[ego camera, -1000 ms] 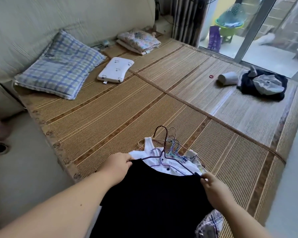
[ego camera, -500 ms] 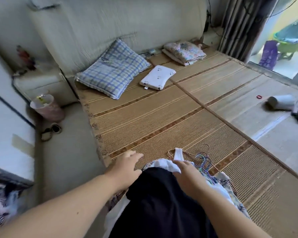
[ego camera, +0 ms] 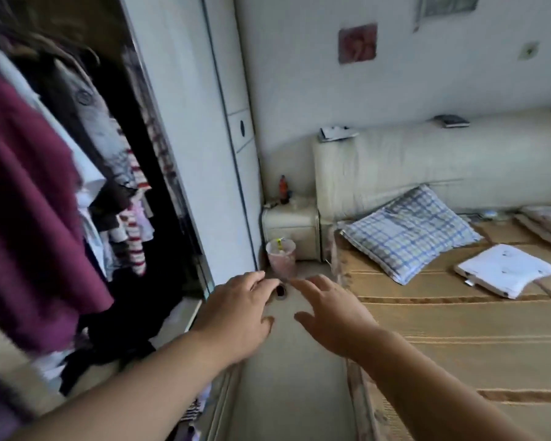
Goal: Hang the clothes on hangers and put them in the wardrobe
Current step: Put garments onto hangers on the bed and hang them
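The wardrobe [ego camera: 175,122] is seen standing open at the left, packed with hung clothes [ego camera: 109,160]. A maroon garment [ego camera: 23,202] hangs nearest and striped pieces [ego camera: 134,237] further in, and a dark heap [ego camera: 115,338] is piled on its bottom. The right side is filled by the bed [ego camera: 458,345] with its woven mat, so only a narrow strip of floor [ego camera: 293,393] lies between the bed's edge and the wardrobe's sliding track. No hanger and no unhung garment can be seen. The step is therefore judged to fall between garments, and the next move calls for another piece and a hanger to be fetched from outside the view. The left hand [ego camera: 236,316] and the right hand [ego camera: 331,319] are held out over the strip, near each other, with fingers loosely spread and nothing held. A small pink bin [ego camera: 281,256] stands at the strip's far end, just beside the nightstand [ego camera: 290,230], and should be kept clear of when turning.
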A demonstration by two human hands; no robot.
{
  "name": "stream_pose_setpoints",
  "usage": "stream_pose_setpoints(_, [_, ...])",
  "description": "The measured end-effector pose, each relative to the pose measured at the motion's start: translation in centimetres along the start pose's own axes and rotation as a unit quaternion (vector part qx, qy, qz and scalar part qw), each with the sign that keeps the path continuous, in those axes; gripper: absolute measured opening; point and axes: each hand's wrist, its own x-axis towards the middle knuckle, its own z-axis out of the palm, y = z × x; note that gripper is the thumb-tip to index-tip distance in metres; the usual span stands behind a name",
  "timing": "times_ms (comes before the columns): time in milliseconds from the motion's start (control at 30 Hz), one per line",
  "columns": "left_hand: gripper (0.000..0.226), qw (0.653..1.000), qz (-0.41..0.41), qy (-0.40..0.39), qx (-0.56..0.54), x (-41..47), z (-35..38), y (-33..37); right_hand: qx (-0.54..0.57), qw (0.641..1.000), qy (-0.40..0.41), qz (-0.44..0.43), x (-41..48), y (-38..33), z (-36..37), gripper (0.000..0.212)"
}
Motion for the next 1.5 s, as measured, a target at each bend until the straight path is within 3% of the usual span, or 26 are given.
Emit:
stream_pose_setpoints(233, [0.063, 0.983, -0.097, 0.109, 0.109, -4.5, -10.2, -12.9, -0.039, 0.987, 0.050, -0.149, 10.5, -14.7, -1.4, 0.056])
stream_pose_setpoints(367, [0.060, 0.953, -0.149, 0.182, 0.191, -5.7, -17.8, -17.8, -0.008, 0.968, 0.096, -0.230, 15.5, -22.7, -4.3, 0.054])
stream_pose_setpoints(567, [0.054, 0.859, -0.221, 0.274, 0.371, -6.8, -28.8, -21.0, 0.079, 0.931, 0.150, -0.323, 21.4, -31.6, -9.3, 0.053])
stream_pose_setpoints(667, [0.063, 0.810, -0.270, 0.291, 0.431, -6.5, -32.5, -22.4, 0.101, 0.913, 0.164, -0.360, 25.2, -34.4, -10.8, 0.054])
stream_pose_setpoints(967, [0.078, 0.695, -0.380, 0.413, 0.449, -2.7, -41.3, -23.5, 0.161, 0.879, 0.152, -0.423, 38.7, -41.1, -14.7, 0.051])
stream_pose_setpoints(1100, [0.084, 0.650, -0.417, 0.413, 0.483, -1.1, -42.6, -23.7, 0.156, 0.866, 0.147, -0.452, 43.2, -44.4, -15.9, 0.043])
stream_pose_setpoints(1267, [0.076, 0.617, -0.414, 0.408, 0.531, -1.2, -42.2, -24.4, 0.131, 0.867, 0.102, -0.470, 46.9, -48.3, -15.8, 0.035])
stream_pose_setpoints(1367, [0.077, 0.611, -0.400, 0.450, 0.515, -1.0, -42.2, -24.2, 0.093, 0.890, 0.079, -0.440, 48.3, -50.9, -15.4, 0.034])
stream_pose_setpoints(1500, [0.079, 0.602, -0.406, 0.453, 0.518, -0.8, -42.2, -24.4, 0.148, 0.891, 0.058, -0.425, 48.8, -53.2, -14.6, 0.032])
